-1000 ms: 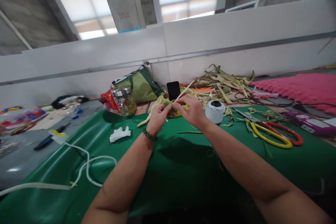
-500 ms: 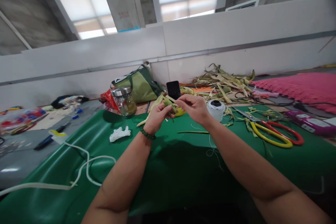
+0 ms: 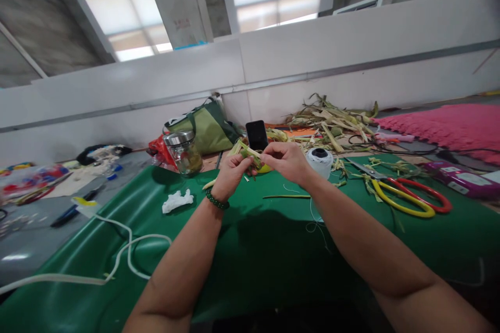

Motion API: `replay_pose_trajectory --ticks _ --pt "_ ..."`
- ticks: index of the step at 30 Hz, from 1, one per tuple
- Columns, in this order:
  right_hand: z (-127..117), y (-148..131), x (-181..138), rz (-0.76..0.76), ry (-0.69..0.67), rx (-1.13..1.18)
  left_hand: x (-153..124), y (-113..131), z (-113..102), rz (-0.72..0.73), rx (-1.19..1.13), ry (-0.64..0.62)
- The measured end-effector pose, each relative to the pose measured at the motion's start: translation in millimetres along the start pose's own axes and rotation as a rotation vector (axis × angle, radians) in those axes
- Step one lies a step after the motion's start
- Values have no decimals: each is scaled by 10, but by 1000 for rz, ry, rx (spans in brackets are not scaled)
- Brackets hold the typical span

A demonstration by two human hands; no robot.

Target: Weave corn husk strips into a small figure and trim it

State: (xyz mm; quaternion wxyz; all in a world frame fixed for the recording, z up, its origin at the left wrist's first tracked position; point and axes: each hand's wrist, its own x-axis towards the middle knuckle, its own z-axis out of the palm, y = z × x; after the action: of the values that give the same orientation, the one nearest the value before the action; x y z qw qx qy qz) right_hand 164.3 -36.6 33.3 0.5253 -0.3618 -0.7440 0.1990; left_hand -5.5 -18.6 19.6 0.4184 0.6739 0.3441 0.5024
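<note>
In front of me, above the green mat (image 3: 265,276), my left hand (image 3: 230,173) is closed on a small bundle of green and pale corn husk (image 3: 252,155). A dark green bead bracelet (image 3: 216,199) circles that wrist. My right hand (image 3: 289,160) pinches at the right end of a pale strip on the bundle, its fingers close to the left fingertips. Part of the bundle is hidden by the fingers. Below the right hand a thin green stalk (image 3: 286,196) lies on the mat. A spool of white thread (image 3: 321,163) stands just beyond the right wrist.
Large scissors (image 3: 406,197) with red and yellow handles lie at right, near a purple device (image 3: 457,179). Behind are a heap of husks (image 3: 332,119), a phone (image 3: 257,135), a glass jar (image 3: 186,155) and a green bag (image 3: 211,127). Crumpled white tissue (image 3: 177,201) and white cord (image 3: 130,239) lie left.
The pale husk strip now shows stretched between both hands, where greener pieces showed before. My right fingers have shifted slightly around its end. The left hand keeps its hold.
</note>
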Motion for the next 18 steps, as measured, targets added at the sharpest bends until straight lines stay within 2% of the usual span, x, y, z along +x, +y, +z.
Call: replay_pose_trajectory --ticks 6,11,14,18 --pt "-82 21 12 -19 -172 53 -15 37 -19 6 102 -37" --pt "-275 28 31 -21 -430 70 -34 116 -59 6 138 -226" --pt "-286 57 37 1 -399 34 -42 155 -64 27 164 -309" --pt "-222 79 33 -7 -324 4 -45 157 -48 10 146 -317"
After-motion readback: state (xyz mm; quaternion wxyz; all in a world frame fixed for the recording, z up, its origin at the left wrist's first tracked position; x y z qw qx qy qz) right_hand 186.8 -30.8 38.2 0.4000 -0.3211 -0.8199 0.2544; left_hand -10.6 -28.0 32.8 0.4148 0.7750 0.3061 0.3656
